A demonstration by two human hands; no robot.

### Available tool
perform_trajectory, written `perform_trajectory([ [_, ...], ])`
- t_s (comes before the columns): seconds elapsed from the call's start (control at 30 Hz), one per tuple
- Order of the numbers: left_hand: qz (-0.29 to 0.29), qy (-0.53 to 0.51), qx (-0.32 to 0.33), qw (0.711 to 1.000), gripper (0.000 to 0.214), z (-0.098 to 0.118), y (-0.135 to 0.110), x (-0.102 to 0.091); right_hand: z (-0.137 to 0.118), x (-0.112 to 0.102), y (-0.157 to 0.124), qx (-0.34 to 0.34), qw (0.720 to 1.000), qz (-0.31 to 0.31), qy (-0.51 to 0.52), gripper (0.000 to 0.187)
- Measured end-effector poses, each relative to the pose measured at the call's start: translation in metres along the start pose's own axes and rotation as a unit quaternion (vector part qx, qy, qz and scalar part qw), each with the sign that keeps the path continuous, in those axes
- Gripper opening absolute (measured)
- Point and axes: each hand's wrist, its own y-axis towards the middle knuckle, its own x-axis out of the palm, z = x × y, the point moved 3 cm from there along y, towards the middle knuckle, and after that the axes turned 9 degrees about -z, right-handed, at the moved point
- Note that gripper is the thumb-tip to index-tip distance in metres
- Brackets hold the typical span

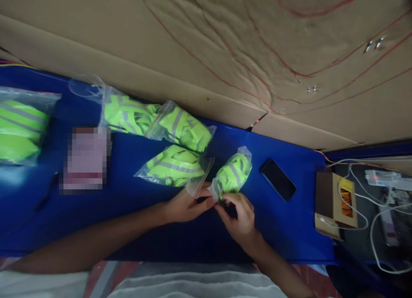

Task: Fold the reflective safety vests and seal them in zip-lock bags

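Observation:
A small clear zip bag (233, 173) holds a bundled neon yellow-green reflective strap garment with grey bands, and lies tilted in front of me. My left hand (191, 203) pinches the near-left side of its mouth. My right hand (240, 216) has its thumb and fingers closed at the near end of the same bag, where a bit of the green fabric shows. Touching the back of my left hand is the red-edged mouth of another filled bag (174, 165). Exactly how the fingertips grip is partly hidden.
More filled bags, one at the back left (128, 115), one beside it (186, 128) and one at far left (21, 126), lie on the blue table (128, 229). A phone (278, 180), an open carton (334, 201), cables and a blurred-out item (86, 158) surround them. Cardboard (180, 83) walls the back.

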Motion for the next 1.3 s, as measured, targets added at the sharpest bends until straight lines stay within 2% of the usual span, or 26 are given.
perform_trajectory([
  [0.13, 0.02, 0.067, -0.007, 0.998, 0.026, 0.004, 0.002, -0.001, -0.001, 0.001, 0.002, -0.009, 1.0, -0.001, -0.022, 0.015],
  [0.23, 0.034, 0.128, 0.013, 0.991, 0.024, 0.005, 0.003, 0.003, -0.002, -0.001, 0.003, -0.032, 0.998, 0.002, -0.052, 0.014],
  [0.37, 0.017, 0.196, 0.042, 0.98, 0.017, 0.007, 0.003, 0.011, -0.001, -0.016, 0.003, -0.023, 0.996, 0.046, -0.074, 0.016],
  [0.47, -0.02, 0.153, 0.05, 0.987, 0.014, 0.008, 0.004, 0.012, 0.007, -0.034, 0.001, 0.004, 0.991, 0.104, -0.08, 0.014],
  [0.6, 0.008, 0.081, -0.032, 0.996, 0.034, 0.007, 0.003, 0.003, 0.018, -0.048, -0.007, 0.028, 0.983, 0.171, -0.062, 0.012],
  [0.7, 0.004, -0.008, -0.026, 1.0, 0.054, 0.017, -0.002, 0.0, 0.017, -0.044, -0.007, 0.01, 0.989, 0.144, -0.042, 0.013],
  [0.8, -0.035, -0.097, 0.006, 0.995, 0.042, 0.033, -0.006, 0.001, 0.009, -0.031, -0.004, -0.033, 0.997, 0.063, -0.027, 0.019],
  [0.87, -0.033, -0.114, -0.016, 0.993, 0.034, 0.038, -0.007, 0.002, 0.006, -0.024, -0.002, -0.057, 0.998, 0.027, -0.014, 0.022],
  [1.0, 0.022, -0.004, -0.082, 0.996, 0.033, 0.027, -0.01, 0.01, 0.009, -0.019, -0.001, -0.028, 0.999, 0.022, -0.007, 0.025],
  [1.07, 0.02, 0.089, -0.076, 0.993, 0.037, 0.02, -0.012, 0.018, 0.012, -0.02, -0.001, -0.008, 0.999, 0.015, -0.042, 0.026],
  [1.17, 0.007, 0.226, -0.062, 0.972, 0.042, 0.014, -0.013, 0.025, 0.018, -0.024, 0.001, 0.013, 0.995, 0.009, -0.094, 0.035],
  [1.3, 0.011, 0.283, -0.078, 0.956, 0.056, 0.014, -0.009, 0.021, 0.037, -0.032, 0.005, 0.11, 0.993, 0.032, -0.015, 0.044],
])
